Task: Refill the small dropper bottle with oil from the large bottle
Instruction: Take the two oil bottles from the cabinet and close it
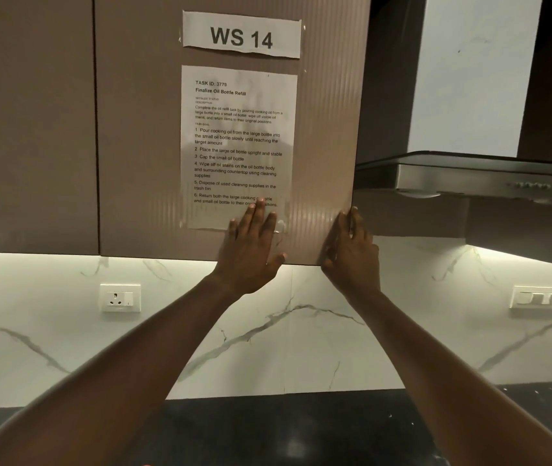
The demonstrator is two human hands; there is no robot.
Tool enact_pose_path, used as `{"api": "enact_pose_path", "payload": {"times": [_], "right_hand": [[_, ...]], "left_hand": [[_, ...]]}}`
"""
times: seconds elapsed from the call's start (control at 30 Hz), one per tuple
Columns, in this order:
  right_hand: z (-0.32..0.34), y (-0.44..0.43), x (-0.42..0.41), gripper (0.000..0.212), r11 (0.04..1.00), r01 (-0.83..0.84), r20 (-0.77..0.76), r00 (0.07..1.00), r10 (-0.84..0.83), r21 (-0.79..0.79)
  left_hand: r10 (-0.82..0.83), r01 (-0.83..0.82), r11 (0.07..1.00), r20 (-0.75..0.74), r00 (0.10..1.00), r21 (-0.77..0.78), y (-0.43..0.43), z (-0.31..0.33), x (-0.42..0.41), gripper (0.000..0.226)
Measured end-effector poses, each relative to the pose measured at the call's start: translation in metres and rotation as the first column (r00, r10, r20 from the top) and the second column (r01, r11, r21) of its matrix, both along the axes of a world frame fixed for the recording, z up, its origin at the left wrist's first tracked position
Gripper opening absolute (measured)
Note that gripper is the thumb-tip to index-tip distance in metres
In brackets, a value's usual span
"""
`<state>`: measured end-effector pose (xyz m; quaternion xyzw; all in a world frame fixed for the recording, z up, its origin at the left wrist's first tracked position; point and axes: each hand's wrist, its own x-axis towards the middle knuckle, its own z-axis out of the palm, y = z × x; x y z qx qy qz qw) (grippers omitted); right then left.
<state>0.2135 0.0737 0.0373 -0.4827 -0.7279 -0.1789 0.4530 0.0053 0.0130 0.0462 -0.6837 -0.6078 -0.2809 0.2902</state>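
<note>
The left hand lies flat on the door, near its lower edge. Its fingers are straight and slightly spread, and their tips overlap the bottom of the sheet taped to the door. The thumb points out along the door's lower edge.

The right hand holds the door at its lower right corner. Its fingers are curled round the door's right edge, close together, with the thumb low against the front face by the corner.

Neither bottle is in view, so their place relative to the fingers cannot be told.

Above the sheet, high on the door, is a label reading "WS 14". A hood sits just right of the door. Below the door runs a marble wall with a socket down to the left and a switch down to the right. Below that again is a dark counter.
</note>
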Motion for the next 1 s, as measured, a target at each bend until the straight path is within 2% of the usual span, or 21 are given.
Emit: {"api": "enact_pose_path", "payload": {"times": [0.47, 0.8, 1.0], "right_hand": [[-0.008, 0.031, -0.008, 0.084, 0.998, -0.055, 0.026, 0.998, 0.056, -0.037], [-0.010, 0.025, -0.008, 0.083, 0.997, -0.025, 0.085, 0.996, 0.032, -0.077], [-0.019, 0.007, -0.019, 0.076, 0.998, -0.047, 0.187, 0.981, 0.055, -0.048]], "left_hand": [[0.039, -0.039, 0.999, 0.035, 0.999, 0.007, 0.022, 0.002, -0.001, 0.089], [0.058, -0.061, 0.997, -0.049, 0.997, -0.054, 0.008, 0.004, -0.006, 0.095], [0.078, -0.076, 0.997, -0.054, 0.995, 0.034, -0.014, -0.013, -0.013, 0.088]]}}
